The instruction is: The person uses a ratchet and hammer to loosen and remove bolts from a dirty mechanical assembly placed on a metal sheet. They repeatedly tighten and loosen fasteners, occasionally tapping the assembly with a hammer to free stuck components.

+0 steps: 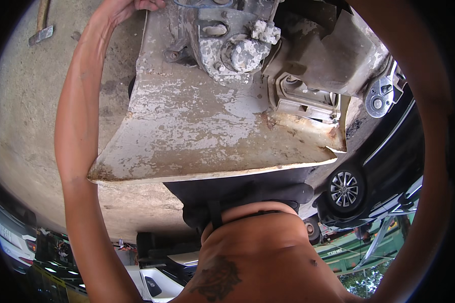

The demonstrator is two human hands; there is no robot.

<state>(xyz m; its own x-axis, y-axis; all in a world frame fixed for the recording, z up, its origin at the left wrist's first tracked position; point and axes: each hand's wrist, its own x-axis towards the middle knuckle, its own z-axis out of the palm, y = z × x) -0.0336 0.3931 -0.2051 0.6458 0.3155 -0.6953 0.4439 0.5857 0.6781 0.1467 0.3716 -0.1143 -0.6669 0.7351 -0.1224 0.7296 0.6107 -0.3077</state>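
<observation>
Only part of my left hand (131, 6) shows, at the upper edge, with its fingers curled by the far left side of a worn metal vehicle panel (197, 121). Whatever they grip is cut off by the frame. The panel has flaking pale paint and a rusty near edge; my left forearm passes beside its left corner. A dirt-caked mechanical assembly (240, 48) with a rounded housing sits on its far part, close to a thin blue cable (202, 6). My right arm (414, 45) reaches up along the right rim, its hand out of sight.
A hammer (41, 34) lies on the concrete floor at far left. On the right is the silver head of a ratchet wrench (380, 98), beside a pale bracket-like frame (303, 98). A black car (379, 171) stands at right, and a white vehicle (10, 237) at lower left.
</observation>
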